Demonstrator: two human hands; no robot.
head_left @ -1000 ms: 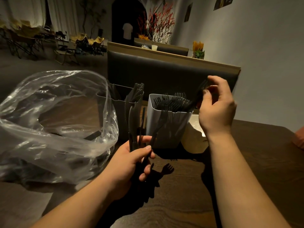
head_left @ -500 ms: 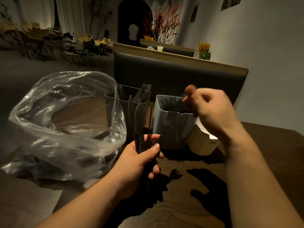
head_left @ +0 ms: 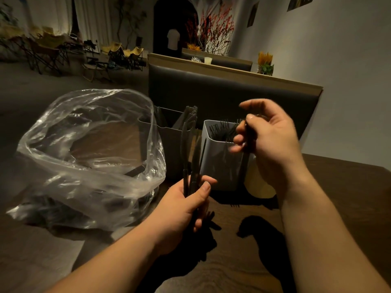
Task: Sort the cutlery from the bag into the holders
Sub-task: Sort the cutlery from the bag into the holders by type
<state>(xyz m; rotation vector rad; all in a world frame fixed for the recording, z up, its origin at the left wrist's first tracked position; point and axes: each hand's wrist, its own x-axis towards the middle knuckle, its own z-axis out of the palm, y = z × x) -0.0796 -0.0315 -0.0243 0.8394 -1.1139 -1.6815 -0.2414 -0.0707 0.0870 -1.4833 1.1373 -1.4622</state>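
Dark wood table [head_left: 338,197], dim room; black cutlery [head_left: 191,159] gripped in left hand [head_left: 179,210] and right hand [head_left: 273,142]

Clear plastic bag [head_left: 53,132]: slumped on the counter, mouth wide open, loose black cutlery [head_left: 135,171] lying in its bottom.

Dark grey holder [head_left: 173,153]: upright, just beside the bag, black knives [head_left: 190,115] standing in it.

Light grey holder [head_left: 220,166]: upright, close to the dark one on its right, forks [head_left: 222,129] inside with tines up.

Bundle of black cutlery [head_left: 191,166]: held upright in the left hand [head_left: 182,210], in front of both holders; one serrated knife edge is visible.

Single black piece [head_left: 248,138]: pinched in the right hand [head_left: 273,140] at the light holder's rim; blurred, type undetermined.
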